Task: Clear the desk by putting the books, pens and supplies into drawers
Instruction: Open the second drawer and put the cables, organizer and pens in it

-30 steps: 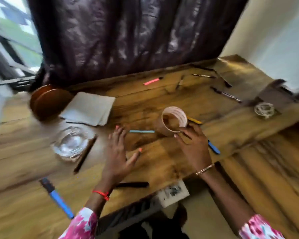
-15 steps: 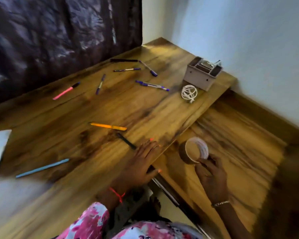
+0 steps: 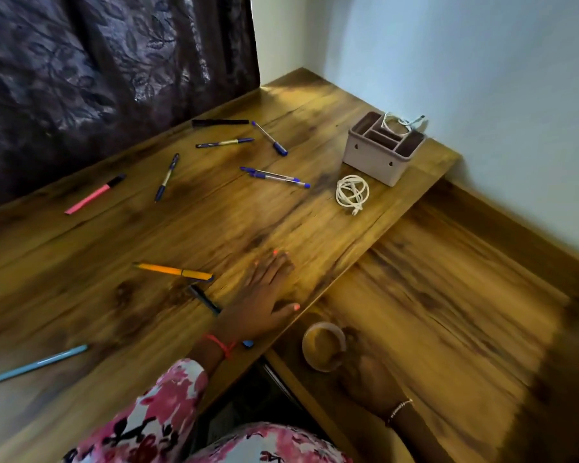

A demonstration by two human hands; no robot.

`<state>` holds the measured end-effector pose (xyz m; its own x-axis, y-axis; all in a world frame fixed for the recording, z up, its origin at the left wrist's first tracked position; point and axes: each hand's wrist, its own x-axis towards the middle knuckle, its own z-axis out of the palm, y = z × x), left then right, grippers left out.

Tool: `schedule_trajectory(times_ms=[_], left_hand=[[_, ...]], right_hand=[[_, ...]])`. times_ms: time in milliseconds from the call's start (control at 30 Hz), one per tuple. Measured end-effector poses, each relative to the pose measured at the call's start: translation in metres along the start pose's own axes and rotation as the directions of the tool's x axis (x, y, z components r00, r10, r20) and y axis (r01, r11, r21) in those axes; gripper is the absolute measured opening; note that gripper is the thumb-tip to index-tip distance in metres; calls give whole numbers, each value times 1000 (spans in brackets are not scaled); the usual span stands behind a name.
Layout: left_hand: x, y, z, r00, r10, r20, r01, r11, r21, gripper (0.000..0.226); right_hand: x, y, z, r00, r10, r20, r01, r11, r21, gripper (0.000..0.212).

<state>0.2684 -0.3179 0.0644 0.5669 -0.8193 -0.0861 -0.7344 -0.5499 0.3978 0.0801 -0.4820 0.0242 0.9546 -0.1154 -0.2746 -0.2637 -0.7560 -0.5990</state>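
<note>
Where the desk point(image 3: 147, 245) runs into the room's corner, a dark curtain point(image 3: 97, 61) hangs along its far edge and a pale wall point(image 3: 482, 95) closes the right side. A lower board point(image 3: 448, 295) of the same wood lies a step down beside the desk's right edge.

The left hand point(image 3: 264, 292) lies flat on the desk near that edge, fingers straight and thumb spread toward it, holding nothing. The right hand point(image 3: 371, 379) is down on the lower board, too blurred to tell whether its fingers grip anything. Just beside it, close under the desk edge, sits the tape roll point(image 3: 324, 345), tilted with its hole showing.

A grey organizer point(image 3: 378, 152) stands at the desk's far right corner, with a white coil point(image 3: 352, 193) of cable just in front of it.

Pens lie scattered well apart:
- A light blue pen point(image 3: 34, 364) lies at the near left.
- An orange pen point(image 3: 174, 270) lies left of the left hand.
- A dark pen point(image 3: 203, 297) passes under that wrist.
- A pink marker point(image 3: 94, 194) and a black marker point(image 3: 219, 122) lie by the curtain.
- Five blue pens point(image 3: 274, 177) lie between the markers and the organizer.
</note>
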Motion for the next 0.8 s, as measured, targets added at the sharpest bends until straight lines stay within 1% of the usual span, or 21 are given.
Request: schedule_trajectory(times_ms=[67,133,233,267,333,400,467,533,600,667,733,800], left_hand=[[16,-6,-3,1000,0,21,0,1000,5,71],[34,-11,-5,999,-6,37,6,1000,5,70],[53,-15,-1,1000,-24,21,23,999,44,71],[55,-16,3,999,-32,-10,33,997,69,71],[56,-16,9,997,-37,-73,44,994,103,71],[55,-17,12,994,-26,-108,39,993,115,71],[55,-19,13,992,-13,-129,29,992,123,72],[56,-19,13,991,-6,-137,23,992,122,72],[56,-19,14,990,-7,-140,23,993,119,72],[56,-19,15,989,-12,-149,29,993,115,71],[56,-19,15,988,-14,-153,31,993,110,71],[57,-19,15,988,-12,-154,28,994,104,72]], right_hand=[[10,-2,-23,997,-24,-73,31,996,87,23],[29,-7,-52,977,13,-213,22,987,162,20],[77,-16,-93,886,-41,-461,73,996,52,32],[96,-18,-105,863,-54,-503,75,997,20,39],[135,-21,-125,849,-9,-528,4,1000,-12,55],[169,-20,-137,861,40,-507,-65,997,-33,68],[193,-18,-144,881,45,-470,-91,993,-75,73],[206,-16,-149,884,56,-465,-110,990,-89,64],[207,-16,-151,864,44,-501,-86,994,-62,48],[199,-15,-150,845,37,-533,-61,998,-28,38],[182,-14,-148,812,71,-579,-58,997,42,35],[159,-10,-144,755,141,-640,-88,990,114,30]])
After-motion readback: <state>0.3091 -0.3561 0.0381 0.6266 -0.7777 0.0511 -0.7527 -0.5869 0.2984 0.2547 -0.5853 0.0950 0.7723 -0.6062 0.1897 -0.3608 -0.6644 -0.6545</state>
